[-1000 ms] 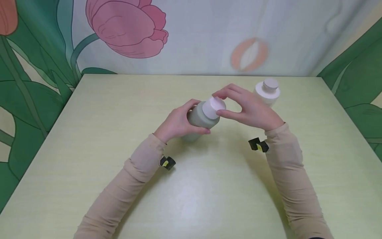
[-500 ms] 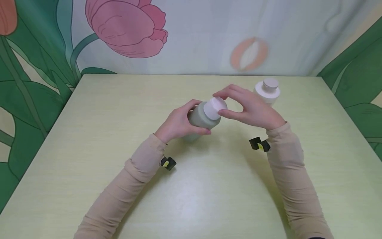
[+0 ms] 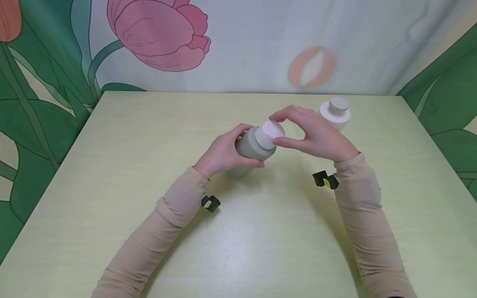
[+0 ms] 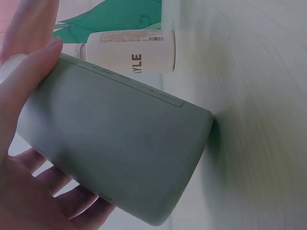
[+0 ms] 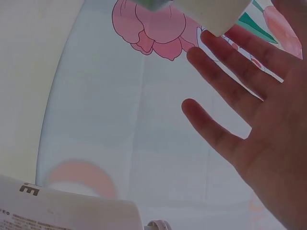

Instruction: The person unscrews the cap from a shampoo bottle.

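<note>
A grey-green bottle (image 3: 249,147) is held tilted above the table, its white cap (image 3: 269,134) pointing up and to the right. My left hand (image 3: 220,155) grips the bottle's body, with the thumb on the near side. In the left wrist view the bottle's flat base end (image 4: 184,167) hangs close to the tabletop. With thumb and fingertips, my right hand (image 3: 313,134) pinches the cap from the right. The right wrist view shows the cap (image 5: 216,14) at its top edge, while the lower fingers (image 5: 211,124) of that hand stretch out free of it.
A white bottle (image 3: 334,115) with a narrower round cap stands behind my right hand, near the table's back edge. The pale wooden table (image 3: 238,240) reaches back to a flower-printed curtain (image 3: 253,45). Both wrists wear small black cameras.
The cap and the top of the grey-green bottle have shifted slightly to the right, with my right hand moving along. My left hand keeps its grip, nearly still.
</note>
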{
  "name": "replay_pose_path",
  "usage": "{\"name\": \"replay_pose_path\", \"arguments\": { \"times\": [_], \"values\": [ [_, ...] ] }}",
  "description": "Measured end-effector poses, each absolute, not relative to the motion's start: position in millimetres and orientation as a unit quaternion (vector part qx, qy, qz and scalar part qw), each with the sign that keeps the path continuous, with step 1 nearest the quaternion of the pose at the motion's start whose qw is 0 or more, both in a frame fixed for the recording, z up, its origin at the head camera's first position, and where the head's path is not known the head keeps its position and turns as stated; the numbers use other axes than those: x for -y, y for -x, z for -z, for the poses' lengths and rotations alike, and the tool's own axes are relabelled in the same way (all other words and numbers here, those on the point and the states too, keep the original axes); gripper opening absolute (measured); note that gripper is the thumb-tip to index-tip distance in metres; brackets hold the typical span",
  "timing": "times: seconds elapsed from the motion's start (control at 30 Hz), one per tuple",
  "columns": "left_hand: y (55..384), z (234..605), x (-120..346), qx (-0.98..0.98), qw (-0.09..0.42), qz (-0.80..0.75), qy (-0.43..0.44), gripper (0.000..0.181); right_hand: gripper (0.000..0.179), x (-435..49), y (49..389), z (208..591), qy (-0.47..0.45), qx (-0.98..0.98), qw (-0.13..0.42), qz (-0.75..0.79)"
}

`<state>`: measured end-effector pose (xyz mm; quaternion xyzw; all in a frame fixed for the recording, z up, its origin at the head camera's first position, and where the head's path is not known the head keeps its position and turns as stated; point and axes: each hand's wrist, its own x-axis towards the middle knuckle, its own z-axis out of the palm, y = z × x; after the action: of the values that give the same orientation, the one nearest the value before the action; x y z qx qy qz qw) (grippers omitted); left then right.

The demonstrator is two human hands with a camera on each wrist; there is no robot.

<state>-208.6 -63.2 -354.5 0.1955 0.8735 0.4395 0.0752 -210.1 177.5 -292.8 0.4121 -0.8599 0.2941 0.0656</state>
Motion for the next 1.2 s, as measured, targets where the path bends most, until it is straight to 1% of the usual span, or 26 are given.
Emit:
{"name": "replay_pose_path", "arguments": {
  "times": [0.1,0.33,0.4,0.53,0.6,0.67,0.8,0.9,0.97,1.2],
  "values": [
    [208.9,353.4,63.4,-0.873,0.073,-0.44,-0.198,0.078,0.044,-178.1,209.8,291.9,-0.428,0.853,0.067,-0.292],
    [210.6,351.4,64.2,-0.873,0.07,-0.44,-0.197,0.078,0.057,-176.7,210.1,287.7,-0.427,0.855,0.07,-0.287],
    [211.1,350.8,64.2,-0.874,0.07,-0.439,-0.198,0.078,0.054,-176.1,211.4,287.0,-0.422,0.856,0.073,-0.289],
    [211.5,349.1,64.1,-0.872,0.07,-0.441,-0.2,0.079,0.043,-175.7,212.6,286.9,-0.424,0.854,0.081,-0.29],
    [211.1,349.7,63.8,-0.871,0.075,-0.443,-0.197,0.079,0.039,-175.4,211.6,287.5,-0.43,0.851,0.073,-0.294],
    [210.2,351.4,63.4,-0.871,0.079,-0.445,-0.194,0.08,0.039,-175.4,209.8,288.7,-0.432,0.848,0.056,-0.301],
    [207.5,355.5,62.9,-0.87,0.082,-0.449,-0.187,0.079,0.048,-176.5,206.8,291.7,-0.432,0.848,0.023,-0.306],
    [206.2,356.7,62.9,-0.869,0.082,-0.452,-0.186,0.079,0.055,-176.9,206.5,293.2,-0.423,0.853,0.023,-0.305],
    [205.8,357.2,63.1,-0.869,0.082,-0.452,-0.187,0.079,0.056,-176.5,207.1,294.1,-0.417,0.855,0.029,-0.306],
    [205.9,354.2,64.1,-0.869,0.074,-0.45,-0.193,0.078,0.044,-175.7,211.7,296.7,-0.423,0.848,0.028,-0.317]
  ]
}}
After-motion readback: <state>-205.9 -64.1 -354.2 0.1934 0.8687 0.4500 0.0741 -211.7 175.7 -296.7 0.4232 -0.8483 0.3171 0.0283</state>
